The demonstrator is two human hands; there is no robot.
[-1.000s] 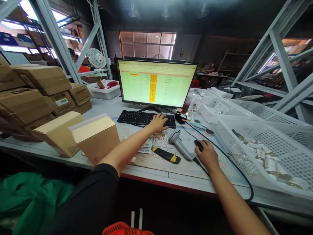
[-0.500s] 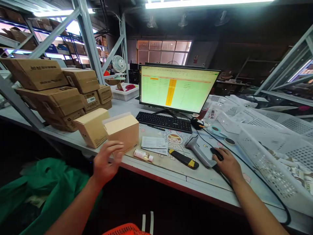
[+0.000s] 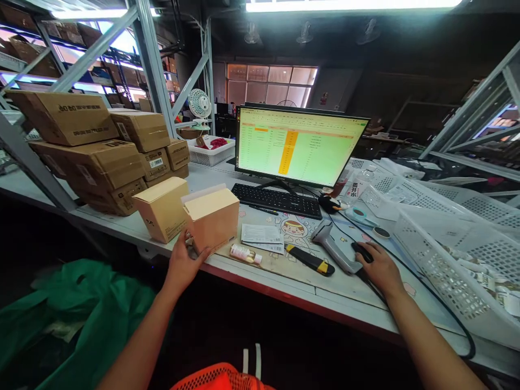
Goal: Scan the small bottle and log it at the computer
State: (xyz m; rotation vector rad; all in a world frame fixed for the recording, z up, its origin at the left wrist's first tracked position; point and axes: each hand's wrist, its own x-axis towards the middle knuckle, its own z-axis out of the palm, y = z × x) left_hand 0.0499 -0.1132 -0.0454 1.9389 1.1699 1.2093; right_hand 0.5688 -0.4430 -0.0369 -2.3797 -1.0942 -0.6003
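Observation:
My left hand (image 3: 186,266) is at the lower near end of an open-topped tan carton (image 3: 215,225), fingers around its left side and thumb along its front. A second, closed tan carton (image 3: 164,208) stands just left of it. On the right, my right hand (image 3: 381,269) is curled over a black computer mouse (image 3: 362,252). A grey barcode scanner (image 3: 333,250) lies beside that hand. Left of the scanner are a black-and-yellow utility knife (image 3: 310,260), a small labelled bottle (image 3: 245,254) on its side, and some printed leaflets (image 3: 262,236).
A monitor (image 3: 300,146) showing a spreadsheet stands behind a black keyboard (image 3: 278,200). Brown shipping boxes (image 3: 97,162) are stacked at left by a metal post. White perforated baskets (image 3: 450,271) line the right side. An orange basket (image 3: 219,376) sits below the table edge.
My left hand has moved forward and right from the air in front of the carton to its near end. My right hand stays on the mouse. The camera view has shifted slightly.

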